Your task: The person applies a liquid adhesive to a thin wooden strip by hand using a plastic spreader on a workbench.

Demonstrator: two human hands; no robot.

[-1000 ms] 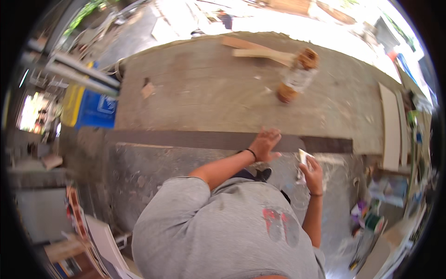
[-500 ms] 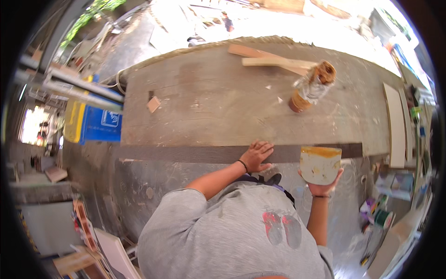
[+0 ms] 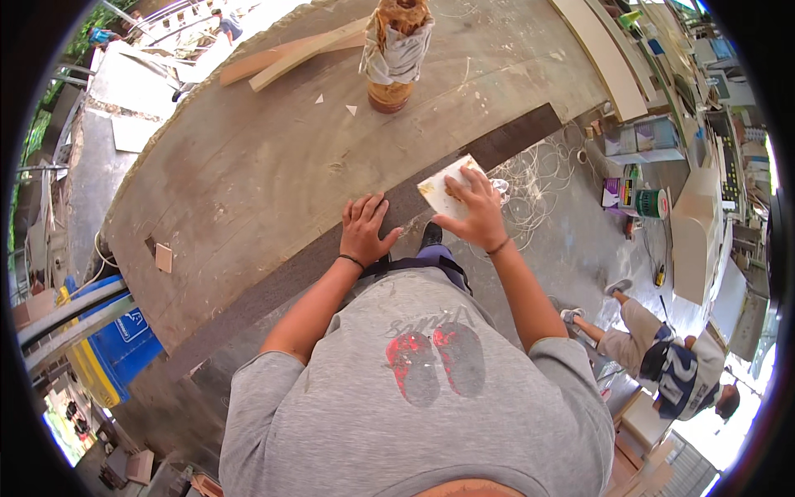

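Left hand (image 3: 362, 234), fingers extended on dark board (image 3: 517, 142) along near edge of desk (image 3: 248, 190), right hand (image 3: 479, 211), fingers gripping pale plate (image 3: 435, 192), two wooden slats (image 3: 306, 58) by far edge

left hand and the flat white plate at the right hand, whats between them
In the head view, a stretch of the long dark brown board lies between the left hand and the flat white plate.

From your left fingers (image 3: 368, 205) across the board (image 3: 513, 142), which edges the tabletop (image 3: 273, 166) from eight o'clock to two, the scraper (image 3: 435, 192) is toward three, the jar (image 3: 392, 93) at twelve, crossed slats (image 3: 308, 55) at eleven.
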